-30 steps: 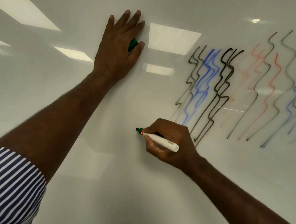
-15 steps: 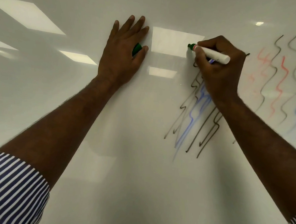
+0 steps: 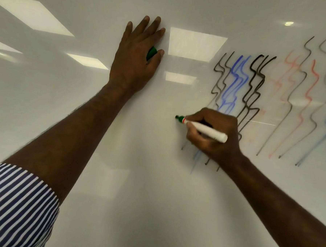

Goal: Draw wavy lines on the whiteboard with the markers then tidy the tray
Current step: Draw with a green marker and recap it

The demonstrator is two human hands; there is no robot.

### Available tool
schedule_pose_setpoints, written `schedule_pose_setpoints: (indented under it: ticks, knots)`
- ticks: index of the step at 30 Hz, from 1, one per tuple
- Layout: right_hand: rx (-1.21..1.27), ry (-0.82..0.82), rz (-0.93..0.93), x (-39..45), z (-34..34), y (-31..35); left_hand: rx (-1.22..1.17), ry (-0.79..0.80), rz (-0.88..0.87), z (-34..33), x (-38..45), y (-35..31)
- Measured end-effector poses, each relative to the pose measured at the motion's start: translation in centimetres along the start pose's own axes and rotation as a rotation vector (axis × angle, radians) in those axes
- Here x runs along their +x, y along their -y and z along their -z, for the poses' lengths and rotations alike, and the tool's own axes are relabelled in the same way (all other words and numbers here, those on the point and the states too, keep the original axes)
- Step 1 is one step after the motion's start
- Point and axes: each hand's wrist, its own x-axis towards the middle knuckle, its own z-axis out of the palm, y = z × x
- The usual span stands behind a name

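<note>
The whiteboard (image 3: 136, 178) fills the view. My right hand (image 3: 212, 133) grips a white marker (image 3: 205, 129) with a green tip (image 3: 178, 117). The tip touches the board just left of the black and blue wavy lines (image 3: 236, 83). No green line shows beside the tip. My left hand (image 3: 137, 57) lies flat on the board higher up to the left, fingers straight. A green marker cap (image 3: 152, 53) is wedged between its thumb and forefinger. The tray is out of sight.
More wavy lines in red, grey and blue (image 3: 311, 97) run down the board's right side. Ceiling lights reflect on the glossy surface (image 3: 196, 44). My striped sleeve (image 3: 16, 206) is at the lower left.
My right hand has come down with the marker from the top of the black lines to the board lower left of them. My left hand has stayed flat in place.
</note>
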Motion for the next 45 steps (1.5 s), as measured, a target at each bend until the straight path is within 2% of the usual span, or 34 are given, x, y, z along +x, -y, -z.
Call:
schedule_pose_setpoints:
  ticks: [3,10,12,16,22,26,28,31,34,39,45]
  knots:
    - [0.042,0.032,-0.022,-3.2,-0.9,1.2,-0.024,-0.012,0.012,0.0,-0.5,-0.2]
    - [0.02,0.277,-0.053,-8.6,-3.1,5.3,-0.159,-0.128,0.065,0.1,-3.9,-0.6]
    - [0.099,0.267,-0.125,-9.3,-2.7,6.1,-0.19,-0.136,0.068,0.3,-5.6,-1.0]
    - [0.334,0.152,-0.384,-10.6,-1.6,7.0,-0.35,-0.178,0.124,0.9,-11.2,-2.6]
    - [0.536,0.014,-0.655,-14.4,-0.7,9.1,-0.607,-0.137,0.397,1.9,-22.3,-6.6]
    - [0.679,-0.012,-0.794,-17.4,-0.1,10.9,-0.741,-0.193,0.62,2.8,-28.4,-11.0]
    - [0.689,-0.014,-0.883,-18.9,0.0,11.9,-0.889,-0.257,0.784,3.7,-31.0,-13.3]
    - [0.721,-0.026,-0.994,-21.0,0.0,13.5,-1.132,-0.367,1.14,5.0,-33.1,-16.5]
    - [0.735,0.045,-1.002,-22.4,-0.1,15.3,-1.283,-0.388,1.38,5.7,-33.9,-18.6]
    - [0.712,0.111,-1.001,-23.3,-0.1,17.5,-1.391,-0.351,1.544,6.2,-34.0,-20.0]
    - [0.684,0.111,-1.016,-23.4,-0.6,18.2,-1.515,-0.335,1.552,6.1,-34.2,-21.0]
